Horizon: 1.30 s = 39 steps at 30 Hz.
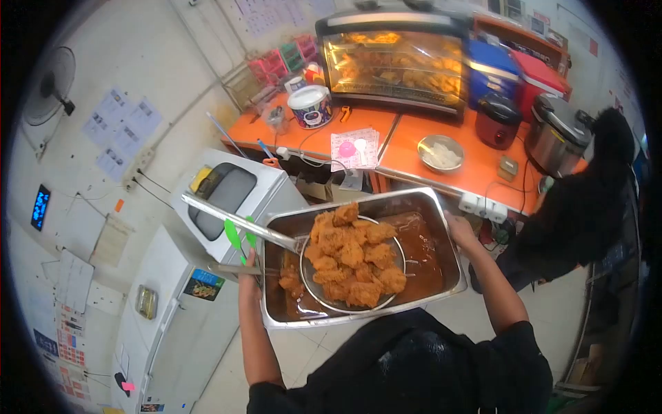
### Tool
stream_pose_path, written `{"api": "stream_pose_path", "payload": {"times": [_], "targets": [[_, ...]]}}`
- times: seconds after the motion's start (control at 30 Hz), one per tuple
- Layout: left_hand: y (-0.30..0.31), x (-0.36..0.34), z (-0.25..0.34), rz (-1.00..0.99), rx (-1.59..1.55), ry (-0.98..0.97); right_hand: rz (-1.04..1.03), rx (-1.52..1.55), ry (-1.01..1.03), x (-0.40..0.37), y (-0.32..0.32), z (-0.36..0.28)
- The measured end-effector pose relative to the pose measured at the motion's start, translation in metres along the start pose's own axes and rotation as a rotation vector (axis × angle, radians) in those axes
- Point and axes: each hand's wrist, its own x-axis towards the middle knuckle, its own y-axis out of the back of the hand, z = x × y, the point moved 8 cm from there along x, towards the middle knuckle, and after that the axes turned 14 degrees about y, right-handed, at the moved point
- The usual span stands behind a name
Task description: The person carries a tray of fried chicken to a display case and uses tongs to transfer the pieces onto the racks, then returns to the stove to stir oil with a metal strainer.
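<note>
A deep rectangular metal pan [452, 269] is held out in front of me, with brown sauce or oil staining its inside. My right hand [462, 232] grips its right rim. At the opposite end my left hand [249, 274] is closed on the left rim, beside green-tipped tongs [233, 234]. Inside the pan sits a round strainer [308, 293] heaped with fried chicken pieces [353, 259]. Its long metal handle [238, 219] sticks out over the upper left rim. A few loose fried bits [291, 281] lie left of the strainer.
Ahead, an orange counter [407, 183] bears a lit glass warmer [396, 65] of fried food, a bowl of white food [441, 152], a white tub [309, 107] and cookers. A person in black [579, 200] stands at right. A white appliance [258, 183] stands left.
</note>
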Motion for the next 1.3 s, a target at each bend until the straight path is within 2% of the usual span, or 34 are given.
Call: {"api": "stream_pose_path", "payload": {"times": [0.03, 0.07, 0.17, 0.3, 0.33, 0.43, 0.5, 0.57, 0.63, 0.67, 0.77, 0.8, 0.93, 1.03, 1.1, 1.13, 1.23, 1.27, 1.3], "targets": [[-0.025, 0.025, 0.014, 0.003, -0.005, 0.01, -0.003, 0.002, 0.01, 0.042, -0.008, 0.012], [-0.051, 0.047, 0.035, 0.031, 0.011, -0.034, 0.018, -0.132, 0.073, 0.084, -0.009, 0.016], [-0.081, 0.138, 0.072, 0.109, 0.036, -0.093, 0.047, -0.04, 0.097, 0.169, -0.021, -0.009], [-0.14, 0.284, 0.112, 0.004, 0.057, -0.004, 0.066, 0.049, -0.025, 0.305, -0.028, 0.039], [-0.166, 0.311, 0.129, -0.035, 0.076, -0.017, 0.095, -0.039, -0.034, 0.318, -0.024, 0.012], [-0.249, 0.37, 0.18, -0.104, 0.102, -0.054, 0.111, -0.199, -0.066, 0.398, -0.016, 0.049], [-0.281, 0.438, 0.197, -0.142, 0.144, -0.091, 0.181, -0.09, -0.101, 0.436, -0.012, 0.068], [-0.314, 0.503, 0.205, -0.26, 0.175, -0.006, 0.28, 0.033, -0.139, 0.457, -0.014, 0.071], [-0.376, 0.497, 0.223, -0.093, 0.234, -0.105, 0.228, -0.088, -0.199, 0.487, 0.006, 0.083], [-0.369, 0.562, 0.206, -0.166, 0.19, -0.058, 0.293, -0.15, -0.079, 0.499, 0.016, 0.099], [-0.439, 0.572, 0.219, -0.34, 0.364, 0.017, 0.286, -0.107, -0.215, 0.51, 0.037, 0.132], [-0.465, 0.567, 0.227, -0.33, 0.314, -0.018, 0.333, -0.102, -0.21, 0.515, 0.043, 0.139], [-0.49, 0.572, 0.208, -0.311, 0.377, 0.023, 0.375, -0.116, -0.19, 0.512, 0.058, 0.12], [-0.507, 0.596, 0.209, -0.258, 0.371, -0.111, 0.399, -0.081, -0.218, 0.521, 0.059, 0.143], [-0.51, 0.625, 0.181, -0.211, 0.417, -0.028, 0.383, -0.165, -0.208, 0.542, 0.054, 0.177], [-0.522, 0.623, 0.179, -0.288, 0.359, -0.025, 0.433, -0.185, -0.153, 0.544, 0.056, 0.177], [-0.52, 0.649, 0.166, -0.34, 0.361, 0.0, 0.466, -0.192, -0.145, 0.549, 0.059, 0.184], [-0.511, 0.667, 0.161, -0.27, 0.37, -0.025, 0.448, -0.183, -0.148, 0.553, 0.058, 0.188], [-0.518, 0.654, 0.155, -0.266, 0.392, -0.004, 0.446, -0.206, -0.116, 0.564, 0.058, 0.203]]}}
